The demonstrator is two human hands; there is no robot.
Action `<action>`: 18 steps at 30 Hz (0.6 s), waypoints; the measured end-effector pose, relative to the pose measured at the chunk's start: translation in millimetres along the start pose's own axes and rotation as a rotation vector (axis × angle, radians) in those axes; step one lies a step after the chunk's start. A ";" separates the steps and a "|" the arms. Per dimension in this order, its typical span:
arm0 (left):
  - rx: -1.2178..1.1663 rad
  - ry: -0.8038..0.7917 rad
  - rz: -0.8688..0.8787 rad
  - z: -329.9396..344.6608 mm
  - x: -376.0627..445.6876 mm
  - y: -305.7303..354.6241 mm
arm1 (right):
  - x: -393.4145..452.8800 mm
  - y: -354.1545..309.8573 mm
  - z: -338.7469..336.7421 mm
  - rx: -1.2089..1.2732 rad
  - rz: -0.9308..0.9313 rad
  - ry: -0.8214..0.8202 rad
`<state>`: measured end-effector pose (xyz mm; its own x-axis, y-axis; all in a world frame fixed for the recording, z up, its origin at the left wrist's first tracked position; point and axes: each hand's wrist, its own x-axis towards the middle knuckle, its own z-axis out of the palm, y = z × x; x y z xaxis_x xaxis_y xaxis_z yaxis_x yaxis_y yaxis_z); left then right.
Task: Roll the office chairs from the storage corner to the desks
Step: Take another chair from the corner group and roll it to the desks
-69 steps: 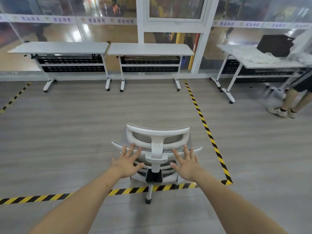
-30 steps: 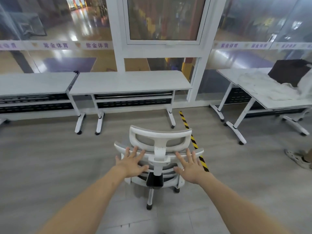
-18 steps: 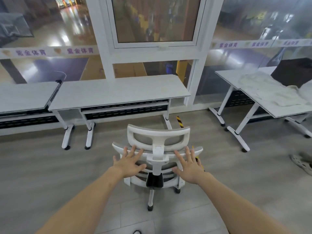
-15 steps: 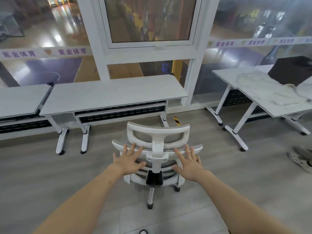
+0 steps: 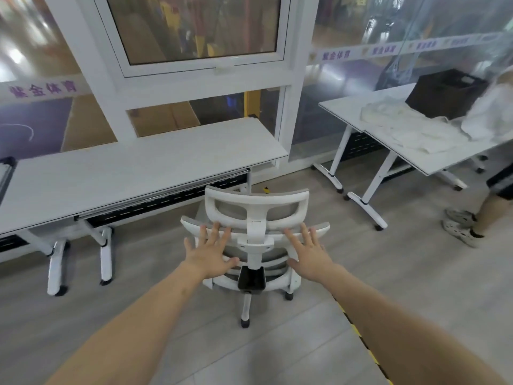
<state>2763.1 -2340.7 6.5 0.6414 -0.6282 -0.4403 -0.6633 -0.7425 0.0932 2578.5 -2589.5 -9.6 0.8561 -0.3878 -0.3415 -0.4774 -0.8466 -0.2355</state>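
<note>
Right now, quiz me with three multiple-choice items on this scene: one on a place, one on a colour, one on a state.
1. Where does the black box sit?
A. on the right desk
B. on the floor
C. on the chair seat

2. What colour is the chair frame?
A. red
B. white
C. blue

3. How do the hands lie on the chair?
A. both fists clenched
B. one hand hanging idle
C. both flat with fingers spread

Answers:
1 A, the box stands on the right desk, beside white cloth.
2 B, headrest and back frame are white.
3 C, left hand and right hand press the backrest with straight fingers.
</note>
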 end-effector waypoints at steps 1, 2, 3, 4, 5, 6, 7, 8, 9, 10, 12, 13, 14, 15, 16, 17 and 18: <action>-0.015 0.018 0.002 3.3 2.1 2.1 | -1.1 -0.1 -0.4 0.008 0.000 0.015; -0.033 0.036 0.003 7.4 1.6 5.4 | -4.0 0.6 0.7 0.022 0.004 0.017; -0.037 0.051 0.004 13.8 -0.9 9.4 | -10.8 0.0 1.0 0.036 0.013 0.007; -0.017 0.047 0.006 21.7 -6.2 15.2 | -19.1 1.4 3.6 0.040 0.028 -0.013; 0.009 0.018 0.004 31.6 -15.2 21.9 | -31.5 1.4 5.2 0.030 0.052 -0.061; 0.027 -0.030 -0.002 43.9 -26.2 28.8 | -45.5 1.8 8.9 0.019 0.086 -0.139; 0.037 -0.092 -0.010 60.4 -35.5 34.9 | -62.9 2.7 13.4 0.017 0.114 -0.235; 0.042 -0.155 -0.014 73.7 -47.7 43.5 | -80.6 5.3 19.7 0.027 0.132 -0.316; 0.048 -0.211 -0.016 87.4 -57.8 53.5 | -99.8 8.1 26.3 0.043 0.146 -0.378; 0.063 -0.260 -0.008 97.0 -67.8 66.3 | -119.8 13.3 34.6 0.063 0.162 -0.413; 0.119 -0.315 0.072 106.9 -84.1 100.9 | -165.6 26.7 46.9 0.116 0.223 -0.437; 0.150 -0.319 0.130 109.3 -91.4 122.0 | -191.5 34.4 51.1 0.149 0.262 -0.421; 0.185 -0.313 0.186 109.5 -99.7 144.8 | -217.5 44.3 55.9 0.177 0.302 -0.389; 0.219 -0.287 0.249 110.1 -108.5 169.8 | -246.0 54.3 59.4 0.200 0.351 -0.355; 0.252 -0.271 0.304 110.5 -120.6 196.7 | -275.8 66.4 63.7 0.222 0.407 -0.316; 0.277 -0.252 0.361 112.9 -133.7 224.2 | -307.4 79.3 68.9 0.240 0.467 -0.278; 0.295 -0.237 0.418 114.8 -149.7 254.3 | -341.3 92.3 73.8 0.257 0.525 -0.246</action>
<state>2454.2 -2408.8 -6.3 0.2198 -0.7601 -0.6115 -0.9439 -0.3240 0.0636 2227.6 -2508.4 18.0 0.4391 -0.6064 -0.6629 -0.8798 -0.4398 -0.1805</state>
